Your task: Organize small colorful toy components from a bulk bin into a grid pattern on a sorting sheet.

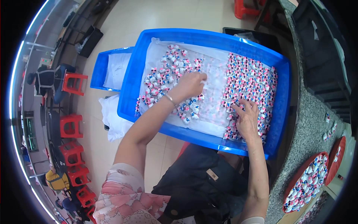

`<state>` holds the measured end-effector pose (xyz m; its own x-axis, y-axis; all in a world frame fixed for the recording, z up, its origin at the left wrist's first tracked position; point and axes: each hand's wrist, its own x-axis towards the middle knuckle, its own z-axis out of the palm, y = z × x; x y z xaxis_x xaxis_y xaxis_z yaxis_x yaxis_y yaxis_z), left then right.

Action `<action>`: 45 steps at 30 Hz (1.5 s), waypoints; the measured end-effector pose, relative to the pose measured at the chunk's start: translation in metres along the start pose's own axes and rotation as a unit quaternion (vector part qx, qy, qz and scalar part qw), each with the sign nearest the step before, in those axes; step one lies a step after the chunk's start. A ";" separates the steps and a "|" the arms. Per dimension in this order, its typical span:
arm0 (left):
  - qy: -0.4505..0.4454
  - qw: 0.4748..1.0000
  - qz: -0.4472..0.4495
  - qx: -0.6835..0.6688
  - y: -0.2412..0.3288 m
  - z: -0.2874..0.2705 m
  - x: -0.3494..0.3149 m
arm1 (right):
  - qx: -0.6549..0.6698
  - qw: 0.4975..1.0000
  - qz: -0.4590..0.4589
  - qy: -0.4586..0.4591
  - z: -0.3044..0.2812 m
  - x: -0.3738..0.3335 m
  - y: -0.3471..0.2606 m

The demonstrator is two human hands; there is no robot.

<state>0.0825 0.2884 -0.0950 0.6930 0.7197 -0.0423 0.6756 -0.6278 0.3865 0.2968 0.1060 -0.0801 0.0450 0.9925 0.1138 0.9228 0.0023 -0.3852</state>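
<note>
A big blue plastic tray [130, 80] lined with a white sheet [212, 125] lies before me. Small white, pink and blue figurines [158, 84] are heaped loosely in its left half. More figurines [253, 80] stand packed in close rows on the right. Over the inner edge of the loose heap is my left hand [190, 85], its fingers curled closed; whatever they hold is hidden. My right hand [247, 119] rests at the left part of the packed rows, thumb and forefinger closed around a figurine there. A bare strip of sheet separates the two groups.
A second blue tray [100, 71] sits beyond the left side. On the grey speckled counter [285, 179] at right, a red round tray [289, 190] holds many figurines. Red stools [71, 126] line the left, where people sit. A dark bin [272, 41] stands behind.
</note>
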 end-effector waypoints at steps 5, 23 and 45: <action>-0.023 0.954 0.208 -0.215 0.037 0.027 -0.030 | 0.007 1.000 -0.004 0.004 0.001 0.001 0.001; 0.006 0.977 0.207 -0.046 0.033 0.017 -0.021 | -0.012 0.998 -0.040 -0.053 0.011 -0.010 -0.013; -0.004 0.965 0.192 0.177 0.032 0.015 -0.037 | 0.044 0.999 0.022 0.016 -0.015 -0.025 -0.009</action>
<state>0.0819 0.2371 -0.0954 0.9103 0.4126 0.0343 0.4114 -0.9107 0.0364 0.2934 0.0791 -0.0656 0.0981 0.9874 0.1243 0.8824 -0.0286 -0.4696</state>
